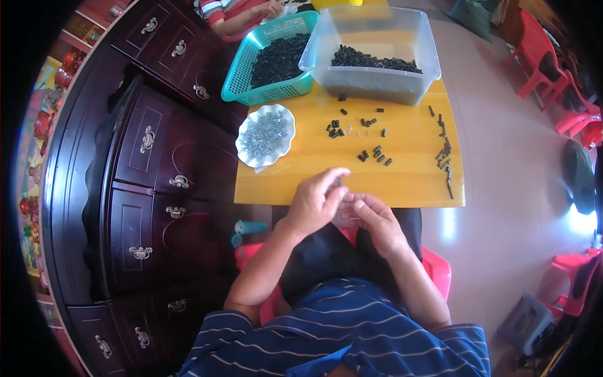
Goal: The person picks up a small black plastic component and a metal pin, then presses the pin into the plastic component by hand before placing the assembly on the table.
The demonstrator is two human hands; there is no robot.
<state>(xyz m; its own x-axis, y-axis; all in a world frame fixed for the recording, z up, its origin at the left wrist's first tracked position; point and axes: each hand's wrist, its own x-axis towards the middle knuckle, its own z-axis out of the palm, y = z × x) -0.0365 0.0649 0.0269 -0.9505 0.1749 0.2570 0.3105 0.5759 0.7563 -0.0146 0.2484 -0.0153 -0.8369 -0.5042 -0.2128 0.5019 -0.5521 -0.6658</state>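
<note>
Fingers of your left hand (313, 201) seem to pinch a small dark piece (340, 181) by the table's (282, 185) near edge; whether your curled right hand (378, 224) grips anything, I cannot tell. Pinch lightly, steadily.

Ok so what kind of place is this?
Probably a room in someone's home, used for small handwork: there's a dark wooden cabinet with ornate handles, red plastic chairs, and a yellow table scattered with small black parts.
</note>
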